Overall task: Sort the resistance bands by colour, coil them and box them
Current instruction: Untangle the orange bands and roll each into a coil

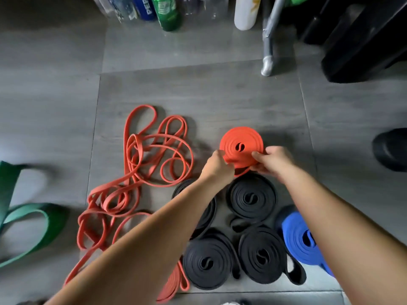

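An orange band wound into a flat coil (241, 143) lies on the grey floor. My left hand (217, 165) pinches its near left edge, and my right hand (274, 161) grips its near right edge, thumb on top. Its loose tail loops out below, between my hands. Left of it sprawls a tangle of thin orange bands (141, 172). Several coiled black bands (252, 198) (207, 261) (262, 255) lie just in front of me; my left forearm covers one. A coiled blue band (301, 239) is at the right, a loose green band (26, 219) at the far left.
Bottles (168, 13) and a white bottle (244, 12) stand along the back. A silver metal leg (268, 51) and a black box-like object (363, 40) are at the back right. A dark shoe-like object (391, 148) lies at the right edge.
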Demonstrator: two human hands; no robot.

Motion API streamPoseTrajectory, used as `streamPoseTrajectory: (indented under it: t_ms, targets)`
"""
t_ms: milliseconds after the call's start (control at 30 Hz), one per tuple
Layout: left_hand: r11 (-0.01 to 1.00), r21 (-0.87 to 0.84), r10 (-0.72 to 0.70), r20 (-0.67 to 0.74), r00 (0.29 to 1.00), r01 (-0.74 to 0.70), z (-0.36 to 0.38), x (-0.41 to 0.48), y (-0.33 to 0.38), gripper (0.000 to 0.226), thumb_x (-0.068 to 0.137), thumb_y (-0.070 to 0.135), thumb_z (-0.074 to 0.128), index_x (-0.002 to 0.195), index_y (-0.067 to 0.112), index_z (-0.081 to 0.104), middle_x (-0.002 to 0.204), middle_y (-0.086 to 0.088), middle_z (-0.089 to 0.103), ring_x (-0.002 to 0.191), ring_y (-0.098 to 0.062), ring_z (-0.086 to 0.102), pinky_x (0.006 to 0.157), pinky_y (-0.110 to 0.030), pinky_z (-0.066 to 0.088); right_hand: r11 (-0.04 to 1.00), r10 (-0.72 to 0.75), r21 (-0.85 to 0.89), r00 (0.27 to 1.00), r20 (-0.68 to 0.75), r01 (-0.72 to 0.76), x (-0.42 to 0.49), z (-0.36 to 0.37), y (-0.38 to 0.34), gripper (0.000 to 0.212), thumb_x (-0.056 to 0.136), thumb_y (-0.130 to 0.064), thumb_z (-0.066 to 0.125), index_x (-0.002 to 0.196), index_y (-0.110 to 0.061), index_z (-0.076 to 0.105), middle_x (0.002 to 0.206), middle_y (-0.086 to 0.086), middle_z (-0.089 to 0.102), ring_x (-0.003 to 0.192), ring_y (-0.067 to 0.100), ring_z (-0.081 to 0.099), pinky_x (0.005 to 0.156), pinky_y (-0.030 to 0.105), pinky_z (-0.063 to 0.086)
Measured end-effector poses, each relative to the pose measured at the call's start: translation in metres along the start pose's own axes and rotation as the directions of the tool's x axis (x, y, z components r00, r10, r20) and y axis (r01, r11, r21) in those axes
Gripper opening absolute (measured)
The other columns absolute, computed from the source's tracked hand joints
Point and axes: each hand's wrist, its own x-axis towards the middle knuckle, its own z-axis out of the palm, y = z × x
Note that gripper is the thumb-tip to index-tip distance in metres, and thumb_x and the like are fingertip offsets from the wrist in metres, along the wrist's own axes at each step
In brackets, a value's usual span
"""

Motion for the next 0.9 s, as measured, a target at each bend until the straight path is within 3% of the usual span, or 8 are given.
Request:
streamPoseTrajectory:
  t_ms: [133,233,300,533,600,767,833,900]
  targets:
    - [0.997,-0.041,-0.067,0.006,0.998,0.067,0.005,-0.001,-0.003,0.044,0.09,0.015,0.049,0.134,0.009,0.043,0.111,-0.011,0.06,0.103,-0.034,0.061,0.077,-0.03,0.047,0.845,-0.089,-0.535,0.989,-0.12,0.011,0.002,-0.003,0.005,0.04,0.083,-0.048,0.063,0.07,-0.01,0.061,0.092,0.017,0.069,0.092,0.031,0.066,0.071,0.03,0.044]
    - [0.994,-0.06,-0.098,-0.025,0.995,0.096,-0.004,-0.003,-0.009,0.041,0.087,0.012,0.053,0.128,0.007,0.05,0.117,-0.015,0.059,0.107,-0.033,0.058,0.092,-0.039,0.05,0.794,-0.127,-0.608,0.975,-0.182,-0.01,-0.005,-0.004,-0.002,0.056,0.08,-0.057,0.062,0.099,-0.004,0.065,0.109,0.018,0.066,0.103,0.034,0.061,0.069,0.031,0.04]
    - [0.993,-0.071,-0.097,-0.064,0.993,0.092,-0.014,-0.005,-0.017,0.021,0.085,0.008,0.053,0.104,0.01,0.062,0.101,-0.017,0.061,0.095,-0.03,0.06,0.088,-0.045,0.053,0.792,-0.111,-0.609,0.971,-0.214,-0.044,-0.007,-0.007,-0.004,0.06,0.077,-0.058,0.065,0.104,-0.004,0.063,0.114,0.019,0.063,0.107,0.035,0.06,0.072,0.032,0.044]
    - [0.988,-0.12,-0.111,-0.133,0.985,0.095,-0.033,-0.009,-0.028,0.041,0.086,0.011,0.054,0.127,0.011,0.054,0.095,-0.003,0.06,0.082,-0.021,0.06,0.084,-0.044,0.056,0.921,-0.035,-0.382,0.963,-0.267,-0.072,0.0,0.003,-0.013,0.037,0.072,-0.024,0.08,0.095,0.001,0.065,0.107,0.02,0.068,0.1,0.028,0.064,0.081,0.032,0.049]
    - [0.976,-0.191,-0.124,-0.096,0.988,0.104,-0.028,-0.01,-0.025,0.035,0.087,0.008,0.051,0.122,0.01,0.055,0.082,0.002,0.054,0.077,-0.02,0.057,0.082,-0.042,0.056,0.939,0.007,-0.33,0.962,-0.274,-0.101,0.004,0.004,-0.012,0.04,0.067,-0.024,0.082,0.094,0.001,0.067,0.1,0.018,0.07,0.086,0.023,0.065,0.082,0.034,0.053]
    - [0.845,-0.462,-0.227,0.143,0.963,0.268,-0.008,-0.015,-0.005,0.035,0.095,0.009,0.048,0.13,0.015,0.045,0.098,-0.001,0.054,0.08,-0.019,0.058,0.077,-0.034,0.052,0.959,-0.011,-0.275,0.963,-0.268,-0.065,0.005,0.006,-0.009,0.022,0.063,-0.02,0.079,0.072,-0.005,0.065,0.075,0.012,0.071,0.071,0.026,0.068,0.073,0.037,0.058]
    - [0.756,-0.567,-0.234,0.232,0.944,0.327,-0.002,-0.017,0.007,0.01,0.096,0.008,0.047,0.099,0.016,0.053,0.075,0.003,0.059,0.062,-0.018,0.058,0.084,-0.044,0.047,0.986,0.02,-0.158,0.97,-0.243,-0.06,0.003,0.005,-0.009,0.024,0.064,-0.015,0.08,0.072,-0.007,0.058,0.068,0.011,0.068,0.055,0.019,0.064,0.064,0.031,0.057]
    - [0.714,-0.605,-0.265,0.232,0.936,0.353,0.001,-0.014,0.013,0.021,0.096,0.004,0.044,0.08,0.017,0.05,0.075,0.0,0.054,0.065,-0.02,0.055,0.084,-0.046,0.046,0.994,0.093,0.08,0.98,-0.174,-0.08,-0.002,0.004,-0.007,0.036,0.069,-0.007,0.08,0.092,-0.013,0.053,0.064,0.008,0.061,0.038,0.008,0.054,0.043,0.018,0.048]
